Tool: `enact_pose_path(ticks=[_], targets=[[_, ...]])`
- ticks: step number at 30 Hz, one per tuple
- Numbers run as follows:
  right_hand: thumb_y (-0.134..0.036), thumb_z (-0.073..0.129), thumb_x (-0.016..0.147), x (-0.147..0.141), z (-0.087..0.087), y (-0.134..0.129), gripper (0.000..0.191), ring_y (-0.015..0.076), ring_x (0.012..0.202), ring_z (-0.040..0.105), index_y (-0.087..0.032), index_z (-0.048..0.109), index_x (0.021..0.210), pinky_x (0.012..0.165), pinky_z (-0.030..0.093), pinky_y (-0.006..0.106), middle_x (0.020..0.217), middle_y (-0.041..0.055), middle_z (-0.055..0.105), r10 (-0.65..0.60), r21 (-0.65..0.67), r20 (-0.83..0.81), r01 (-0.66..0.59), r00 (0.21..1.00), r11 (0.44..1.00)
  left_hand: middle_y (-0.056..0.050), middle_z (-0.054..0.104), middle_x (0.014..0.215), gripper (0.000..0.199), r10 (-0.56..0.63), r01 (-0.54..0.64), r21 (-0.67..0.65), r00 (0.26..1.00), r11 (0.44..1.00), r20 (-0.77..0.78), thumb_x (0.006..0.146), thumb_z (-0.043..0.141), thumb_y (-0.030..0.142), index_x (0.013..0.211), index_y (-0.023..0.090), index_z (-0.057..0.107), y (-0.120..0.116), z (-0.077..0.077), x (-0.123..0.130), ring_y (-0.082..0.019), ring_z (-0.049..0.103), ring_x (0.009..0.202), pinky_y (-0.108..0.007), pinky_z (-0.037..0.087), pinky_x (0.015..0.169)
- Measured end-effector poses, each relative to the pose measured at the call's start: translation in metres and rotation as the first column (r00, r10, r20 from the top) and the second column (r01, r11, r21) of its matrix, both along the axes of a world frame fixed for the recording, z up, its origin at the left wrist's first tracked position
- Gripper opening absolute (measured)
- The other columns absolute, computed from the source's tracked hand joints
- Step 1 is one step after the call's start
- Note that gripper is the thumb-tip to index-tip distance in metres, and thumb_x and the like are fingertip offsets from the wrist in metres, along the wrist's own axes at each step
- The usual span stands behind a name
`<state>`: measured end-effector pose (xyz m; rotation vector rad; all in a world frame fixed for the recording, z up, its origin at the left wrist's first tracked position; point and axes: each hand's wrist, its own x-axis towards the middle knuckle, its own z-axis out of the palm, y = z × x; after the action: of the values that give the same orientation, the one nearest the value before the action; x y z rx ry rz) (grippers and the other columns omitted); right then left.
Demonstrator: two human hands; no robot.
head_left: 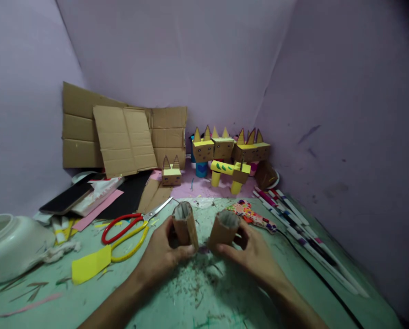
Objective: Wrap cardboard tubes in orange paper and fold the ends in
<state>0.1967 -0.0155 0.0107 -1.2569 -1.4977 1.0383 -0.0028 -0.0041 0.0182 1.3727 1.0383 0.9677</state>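
My left hand (172,251) is closed round a short brown cardboard tube (182,224), its open top facing up and its body leaning slightly. A second cardboard tube (222,233) of similar size is gripped by my right hand (247,249), thumb in front and fingers behind. The tubes are side by side with a gap between them, above the green tabletop (204,315). Left of my left hand lie scissors (144,219) with one red and one yellow handle. A glue gun (252,214) with a flowered pattern rests just behind my right hand.
Cardboard sheets (125,141) lean on the back wall. Box-headed cardboard animals (221,151) stand behind, with a small eared head (171,176) beside them. Several markers (304,233) and a black cord (321,278) lie right. A white bowl (15,246) and yellow paper (91,265) are left.
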Motion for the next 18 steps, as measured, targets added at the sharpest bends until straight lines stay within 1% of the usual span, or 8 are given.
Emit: enact_pose_path(ticks=[2,3,5,7,9,12,15,18], targets=[[-0.023,0.069,0.065,0.004,-0.003,-0.005,0.038,0.0226,0.093,0.061,-0.021,0.057,0.101,0.082,0.049,0.034,0.1,0.005,0.063,0.038,0.075,-0.002,-0.038,0.999,0.996,-0.004,0.064,0.09,0.04,0.002,0.01,0.075,0.988,0.997,-0.157,0.058,0.066,0.014,0.097,0.014,0.055,-0.003,0.0,0.004,-0.022,0.058,0.084,-0.033,0.046,0.076],[-0.02,0.068,0.066,0.004,-0.006,-0.008,0.039,0.022,0.092,0.06,-0.021,0.056,0.103,0.082,0.049,0.034,0.101,0.0045,0.063,0.079,0.093,0.0,-0.078,0.997,0.993,-0.003,0.063,0.088,0.039,-0.014,0.039,0.107,0.975,0.994,-0.223,0.057,0.061,0.009,0.096,0.015,0.056,-0.004,-0.001,0.006,-0.021,0.057,0.083,-0.033,0.045,0.077],[-0.015,0.062,0.069,0.004,-0.016,-0.012,0.036,0.0211,0.092,0.06,-0.021,0.054,0.104,0.083,0.048,0.034,0.1,0.0038,0.063,0.138,0.099,0.011,-0.138,0.99,0.985,-0.002,0.063,0.088,0.041,-0.063,0.109,0.139,0.952,0.984,-0.299,0.056,0.054,0.005,0.095,0.017,0.058,-0.006,-0.003,0.01,-0.021,0.056,0.084,-0.033,0.044,0.079],[-0.013,0.058,0.071,0.002,-0.027,-0.014,0.031,0.0213,0.091,0.058,-0.02,0.053,0.101,0.084,0.047,0.034,0.098,0.0037,0.063,0.135,0.095,0.04,-0.138,0.99,0.986,-0.001,0.063,0.089,0.04,-0.092,0.14,0.135,0.944,0.981,-0.315,0.056,0.052,0.005,0.093,0.018,0.059,-0.007,-0.006,0.011,-0.022,0.055,0.088,-0.034,0.043,0.083],[-0.014,0.058,0.073,0.001,-0.032,-0.013,0.029,0.022,0.091,0.058,-0.019,0.053,0.101,0.083,0.046,0.034,0.097,0.004,0.063,0.121,0.098,0.083,-0.129,0.989,0.987,-0.001,0.063,0.09,0.037,-0.096,0.139,0.117,0.945,0.983,-0.312,0.056,0.053,0.005,0.09,0.017,0.059,-0.005,-0.008,0.011,-0.022,0.055,0.088,-0.034,0.043,0.083],[-0.017,0.058,0.074,0.002,-0.032,-0.011,0.033,0.0229,0.091,0.058,-0.019,0.053,0.106,0.081,0.046,0.035,0.101,0.0052,0.064,0.161,0.118,0.113,-0.174,0.98,0.978,-0.001,0.064,0.091,0.037,-0.111,0.147,0.103,0.948,0.984,-0.297,0.057,0.056,0.006,0.092,0.016,0.059,-0.003,-0.011,0.009,-0.021,0.055,0.087,-0.031,0.043,0.08],[-0.019,0.057,0.076,0.002,-0.029,-0.01,0.038,0.0241,0.094,0.057,-0.019,0.051,0.114,0.084,0.046,0.038,0.107,0.0073,0.063,0.163,0.123,0.146,-0.182,0.976,0.976,0.0,0.063,0.091,0.04,-0.135,0.169,0.097,0.948,0.981,-0.288,0.058,0.057,0.006,0.096,0.017,0.059,-0.001,-0.012,0.008,-0.021,0.055,0.087,-0.03,0.044,0.078],[-0.022,0.056,0.078,0.001,-0.031,-0.01,0.042,0.026,0.097,0.057,-0.018,0.049,0.119,0.087,0.045,0.041,0.113,0.0099,0.061,0.162,0.119,0.183,-0.185,0.97,0.976,0.0,0.062,0.087,0.034,-0.128,0.169,0.102,0.939,0.98,-0.319,0.058,0.058,0.006,0.091,0.016,0.059,-0.001,-0.011,0.009,-0.02,0.054,0.084,-0.029,0.044,0.075]])
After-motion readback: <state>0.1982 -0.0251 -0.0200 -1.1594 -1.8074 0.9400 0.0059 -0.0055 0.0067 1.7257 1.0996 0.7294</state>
